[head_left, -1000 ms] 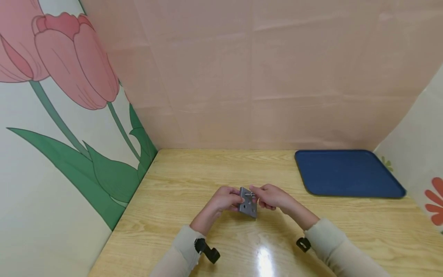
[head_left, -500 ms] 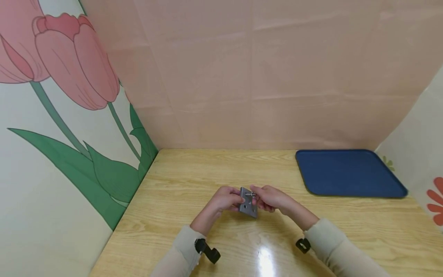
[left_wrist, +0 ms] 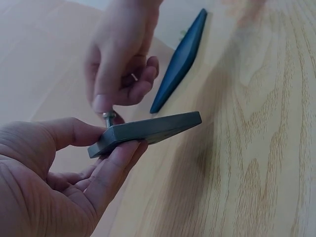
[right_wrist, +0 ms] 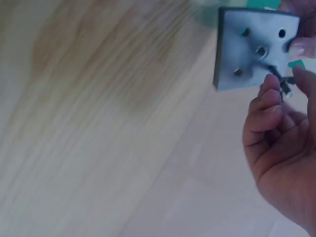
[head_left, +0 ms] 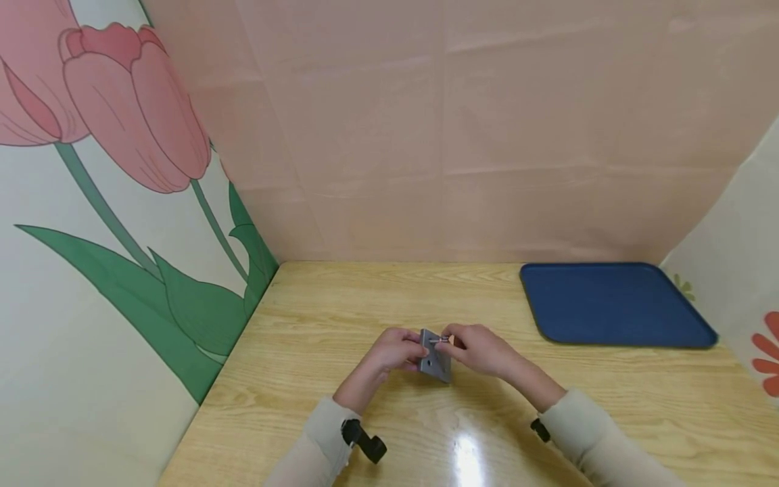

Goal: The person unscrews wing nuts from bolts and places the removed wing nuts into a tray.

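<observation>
A square grey metal plate [head_left: 435,369] with several holes is held up off the table, tilted on edge, its corner gripped between the thumb and fingers of my left hand [head_left: 394,350]. From one corner hole stands a small metal bolt [right_wrist: 277,75], square to the plate's face. The thumb and forefinger of my right hand [head_left: 482,349] pinch the bolt's outer end. In the left wrist view a fingertip covers part of the bolt [left_wrist: 109,119] above the plate [left_wrist: 153,128]. Threads inside the hole are hidden.
A blue tray [head_left: 615,304] lies at the back right of the wooden table [head_left: 341,291]. Behind rises a pink-covered wall [head_left: 450,135], and a wall with painted tulips [head_left: 128,108] borders the left side. Black straps [head_left: 364,439] sit on the sleeve cuffs.
My right hand has turned at the wrist and its fingers have shifted around the bolt's end, with the back of the hand now more upward. The left hand and plate have barely moved.
</observation>
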The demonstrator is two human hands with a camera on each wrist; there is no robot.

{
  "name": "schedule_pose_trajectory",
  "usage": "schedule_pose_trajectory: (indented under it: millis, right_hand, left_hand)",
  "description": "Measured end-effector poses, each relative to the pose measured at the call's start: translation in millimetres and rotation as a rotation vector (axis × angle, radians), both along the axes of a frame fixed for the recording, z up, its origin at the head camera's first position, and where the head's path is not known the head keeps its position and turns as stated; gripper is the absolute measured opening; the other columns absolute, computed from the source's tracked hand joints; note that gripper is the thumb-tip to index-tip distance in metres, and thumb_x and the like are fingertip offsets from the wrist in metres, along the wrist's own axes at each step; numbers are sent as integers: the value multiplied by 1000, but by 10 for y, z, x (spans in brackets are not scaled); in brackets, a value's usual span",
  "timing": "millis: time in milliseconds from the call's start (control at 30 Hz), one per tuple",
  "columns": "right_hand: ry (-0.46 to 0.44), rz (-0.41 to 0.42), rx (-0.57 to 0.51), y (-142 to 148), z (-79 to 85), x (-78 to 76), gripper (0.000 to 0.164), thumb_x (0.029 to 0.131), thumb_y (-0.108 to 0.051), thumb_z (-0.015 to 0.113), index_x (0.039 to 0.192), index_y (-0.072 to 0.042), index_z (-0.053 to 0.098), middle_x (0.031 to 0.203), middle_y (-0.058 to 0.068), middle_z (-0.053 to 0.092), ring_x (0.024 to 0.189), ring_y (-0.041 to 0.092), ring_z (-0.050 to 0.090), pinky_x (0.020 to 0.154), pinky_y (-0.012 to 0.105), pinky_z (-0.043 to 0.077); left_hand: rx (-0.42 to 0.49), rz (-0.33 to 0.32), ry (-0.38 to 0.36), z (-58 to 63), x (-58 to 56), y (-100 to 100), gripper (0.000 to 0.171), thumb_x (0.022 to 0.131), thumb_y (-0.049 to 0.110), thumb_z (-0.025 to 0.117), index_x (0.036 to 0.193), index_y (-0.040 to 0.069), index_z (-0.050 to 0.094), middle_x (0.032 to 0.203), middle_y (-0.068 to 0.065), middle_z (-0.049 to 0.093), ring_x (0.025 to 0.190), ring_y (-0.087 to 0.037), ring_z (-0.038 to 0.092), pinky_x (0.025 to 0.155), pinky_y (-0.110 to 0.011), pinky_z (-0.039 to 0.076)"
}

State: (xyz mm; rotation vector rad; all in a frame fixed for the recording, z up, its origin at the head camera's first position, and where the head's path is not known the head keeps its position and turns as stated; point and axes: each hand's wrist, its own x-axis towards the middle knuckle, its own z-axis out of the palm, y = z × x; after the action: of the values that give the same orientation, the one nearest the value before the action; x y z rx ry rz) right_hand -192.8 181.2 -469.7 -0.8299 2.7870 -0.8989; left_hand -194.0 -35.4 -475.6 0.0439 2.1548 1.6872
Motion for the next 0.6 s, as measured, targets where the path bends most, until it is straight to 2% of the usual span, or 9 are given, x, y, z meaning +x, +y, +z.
schedule_pose_trajectory:
  millis: [167,300,367,467,600]
  right_hand:
    - [263,59,138,19,-36,12,29,98,-34,68,118,-13,67,66,-15,52,53,-1,43,47,20,37]
    - [345,84,153,27,-50,20,31,96,-32,71,120,-14,66,70,-15,55,55,-3,44,47,19,38]
    - [327,73,131,29,-40,24,32,97,-32,70,122,-14,65,69,-15,53,54,-2,43,46,19,37]
    - [244,22,53,26,-9,18,27,100,-32,66,119,-13,67,65,-14,51,51,0,42,45,20,36]
    - [51,-118,-115,15,47,-11,28,105,-34,56,106,-11,72,61,-5,55,49,9,44,47,25,38]
  left_hand:
    - [4,-1,-1,-1,2,2,29,88,4,72,115,-7,68,94,-12,72,80,-20,70,66,-31,61]
    - [1,-1,-5,13,15,7,29,89,4,72,116,-7,68,95,-13,72,81,-20,70,67,-32,62]
    - [2,0,-6,19,18,10,29,89,5,72,115,-7,68,95,-13,72,81,-20,70,67,-33,62]
    - [-2,1,-7,23,18,15,29,89,5,72,115,-6,68,96,-13,72,82,-21,70,68,-33,62]
    - [-10,11,-12,24,15,19,30,89,6,73,116,-6,67,97,-13,72,83,-21,70,68,-33,61]
